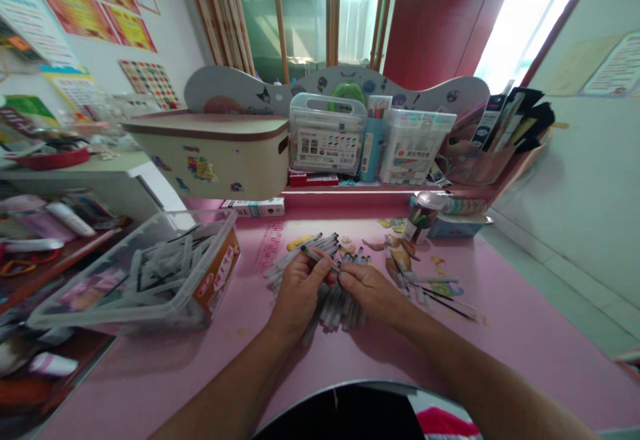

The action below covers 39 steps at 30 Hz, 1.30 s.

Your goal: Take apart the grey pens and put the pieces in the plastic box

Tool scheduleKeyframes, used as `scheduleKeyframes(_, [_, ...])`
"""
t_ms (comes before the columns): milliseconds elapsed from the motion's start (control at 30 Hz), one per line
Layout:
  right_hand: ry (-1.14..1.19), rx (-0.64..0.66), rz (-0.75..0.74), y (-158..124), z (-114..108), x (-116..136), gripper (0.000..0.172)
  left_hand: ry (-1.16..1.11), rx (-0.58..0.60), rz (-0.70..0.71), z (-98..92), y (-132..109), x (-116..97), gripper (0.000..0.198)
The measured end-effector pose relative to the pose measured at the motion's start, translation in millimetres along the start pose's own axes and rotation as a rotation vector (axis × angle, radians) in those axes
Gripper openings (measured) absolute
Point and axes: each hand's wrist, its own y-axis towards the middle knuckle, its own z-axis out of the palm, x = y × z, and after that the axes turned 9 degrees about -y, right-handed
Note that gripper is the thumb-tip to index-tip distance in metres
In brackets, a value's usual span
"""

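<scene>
Above the middle of the pink desk, my left hand (299, 287) is closed around a slim grey marker pen (311, 253), its dark end sticking out at the upper left. The fingertips of my right hand (367, 288) pinch the pen's other end, close to my left thumb. Beneath and between both hands lies a loose pile of similar grey marker pens (345, 310), with another bunch of pens (327, 243) just behind the left hand. My fingers hide part of the held pen. A few thin brushes (450, 301) lie to the right.
On the left stands a clear plastic bin (125, 317) with plastic pieces inside. A cream lidded box (215, 160), a clear carry case (327, 137) and a marker case (415, 147) line the shelf. A jar of pens (423, 217) stands at the back right.
</scene>
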Motion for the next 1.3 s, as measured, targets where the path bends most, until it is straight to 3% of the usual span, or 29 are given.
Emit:
scheduleKeyframes(333, [-0.149,-0.076,-0.052,-1.3,6.6,-3.7,0.026,-0.065,-0.006,-0.060,-1.2,4.4,3.8,0.015])
scheduleKeyframes(667, [-0.171,-0.087,-0.026,-1.8,2.5,-5.9,0.023,0.011,-0.008,0.052,-2.0,4.5,-0.4,0.012])
scheduleKeyframes(767, [-0.216,-0.139,-0.015,-1.5,-5.3,-6.3,0.025,-0.068,-0.086,0.036,-2.9,8.7,-4.8,0.017])
scheduleKeyframes(867, [-0.189,-0.234,0.015,1.0,-12.7,-8.6,0.023,-0.205,-0.150,0.015,-3.8,12.0,-8.6,0.040])
scheduleKeyframes(933, [-0.143,-0.278,0.038,3.1,-14.6,-9.6,0.025,-0.288,-0.096,-0.062,-4.2,11.9,-9.6,0.047])
scheduleKeyframes(1033, [0.005,-0.274,0.080,5.1,-12.5,-9.2,0.028,-0.424,0.168,-0.331,-4.9,8.6,-8.9,0.036])
scheduleKeyframes(1133, [0.228,-0.177,0.119,4.8,-9.1,-6.9,0.036,-0.547,0.405,-0.543,-6.0,4.6,-6.9,0.023])
scheduleKeyframes(1200, [0.351,-0.073,0.147,4.1,-8.3,-5.2,0.043,-0.619,0.448,-0.586,-6.8,3.2,-5.9,0.018])
scheduleKeyframes(1300, [0.513,-0.020,0.213,4.4,-8.9,-4.9,0.045,-0.679,0.391,-0.578,-7.6,3.6,-5.5,0.012])
